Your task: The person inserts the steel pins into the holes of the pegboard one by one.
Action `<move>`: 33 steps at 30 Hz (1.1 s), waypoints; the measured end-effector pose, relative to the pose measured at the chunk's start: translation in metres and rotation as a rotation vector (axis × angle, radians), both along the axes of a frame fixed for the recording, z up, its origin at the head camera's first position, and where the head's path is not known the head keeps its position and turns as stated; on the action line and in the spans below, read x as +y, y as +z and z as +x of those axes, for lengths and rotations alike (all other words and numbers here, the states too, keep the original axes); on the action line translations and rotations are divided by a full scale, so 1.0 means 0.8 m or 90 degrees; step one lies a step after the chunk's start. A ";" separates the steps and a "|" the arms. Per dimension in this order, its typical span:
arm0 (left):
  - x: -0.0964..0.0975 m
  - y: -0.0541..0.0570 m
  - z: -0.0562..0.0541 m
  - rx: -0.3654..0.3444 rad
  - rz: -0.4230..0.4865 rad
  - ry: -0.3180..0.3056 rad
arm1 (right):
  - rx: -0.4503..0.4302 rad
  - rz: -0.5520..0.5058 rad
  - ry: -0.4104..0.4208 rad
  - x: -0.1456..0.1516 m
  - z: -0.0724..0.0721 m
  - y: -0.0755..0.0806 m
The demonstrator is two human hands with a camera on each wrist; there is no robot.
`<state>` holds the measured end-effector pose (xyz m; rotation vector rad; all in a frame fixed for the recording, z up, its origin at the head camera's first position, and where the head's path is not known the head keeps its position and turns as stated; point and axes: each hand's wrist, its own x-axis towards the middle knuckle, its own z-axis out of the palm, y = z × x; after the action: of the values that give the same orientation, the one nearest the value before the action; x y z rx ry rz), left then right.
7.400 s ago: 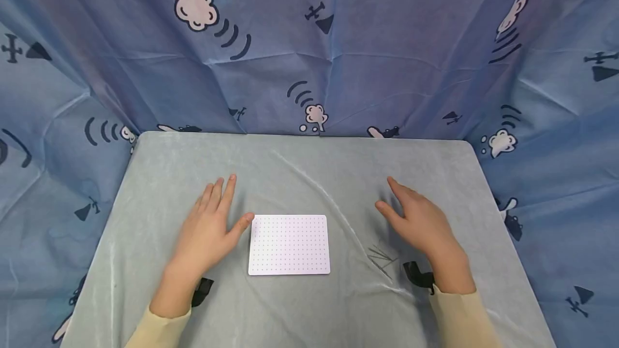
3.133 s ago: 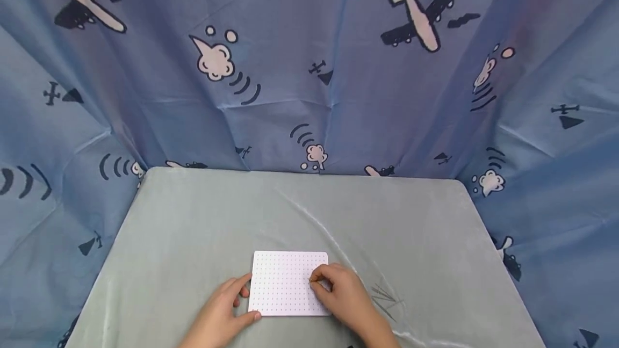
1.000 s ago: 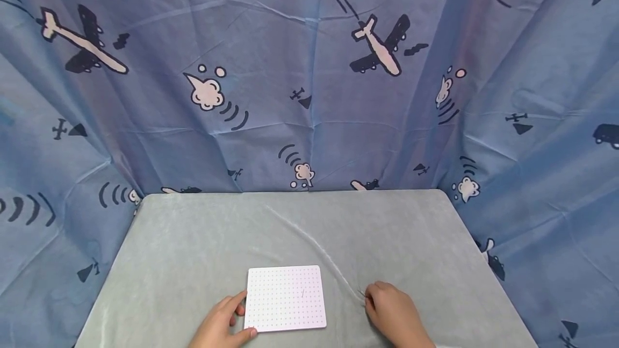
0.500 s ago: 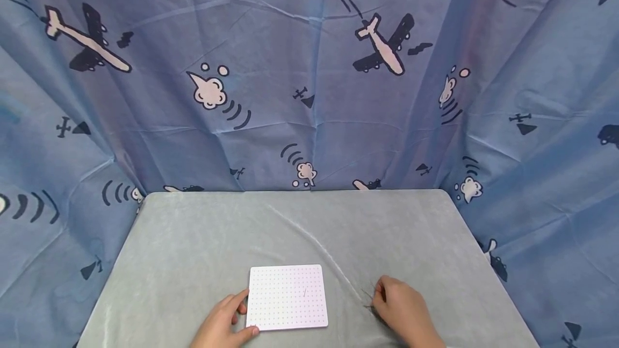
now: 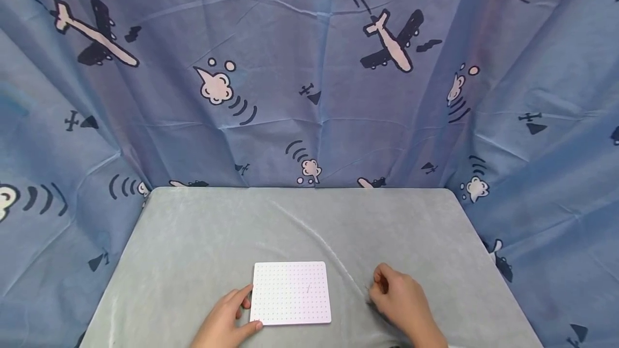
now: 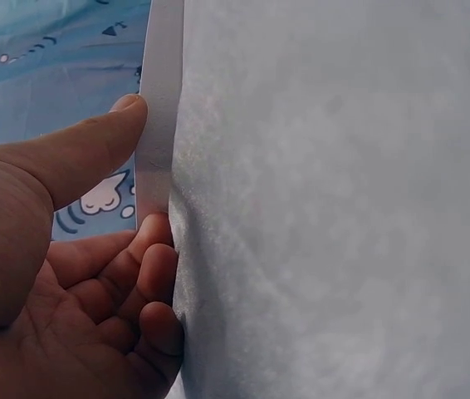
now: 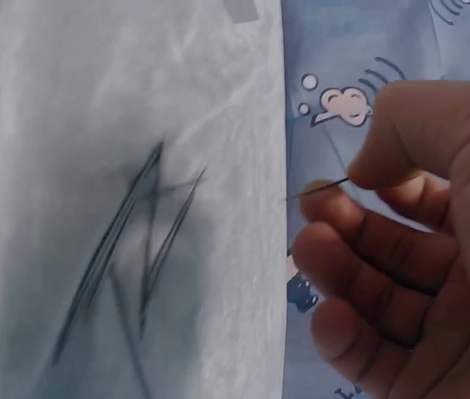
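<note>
My left hand [image 5: 224,318] holds the white board [image 5: 278,305], dotted with rows of small holes, at its left side. Its thumb lies at the near left corner and its fingers along the left edge; the left wrist view has the board's pale edge [image 6: 159,150] between them. One thin needle [image 5: 308,288] sticks up from the right half of the board. To the right of the board, my right hand [image 5: 401,299] pinches a dark needle [image 7: 325,188] between thumb and index finger. Several more needles [image 7: 106,255] lie crossed on the cloth beside that hand, mostly hidden by it in the head view.
A grey plush cloth [image 5: 217,230] with a long crease covers the table. Blue curtains [image 5: 271,69] printed with planes and clouds hang behind the table and along both sides.
Both hands were open and apart at first. The left took hold of the board, the right worked a needle over it, then moved right to the pile and lifted another needle.
</note>
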<state>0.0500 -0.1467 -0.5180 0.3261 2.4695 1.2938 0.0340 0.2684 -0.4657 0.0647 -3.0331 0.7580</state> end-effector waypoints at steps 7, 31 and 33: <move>-0.003 -0.001 0.004 0.008 -0.002 0.010 | 0.088 -0.182 0.039 -0.036 0.001 0.006; 0.000 -0.006 0.006 0.106 -0.031 0.012 | 0.216 -0.286 0.121 -0.167 0.018 -0.034; -0.001 -0.006 0.006 0.111 -0.033 0.011 | 0.214 -0.269 0.106 -0.174 0.019 -0.037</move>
<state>0.0549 -0.1472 -0.5231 0.4224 2.6515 1.2530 0.0493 0.1294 -0.4956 0.3969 -2.5201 1.2402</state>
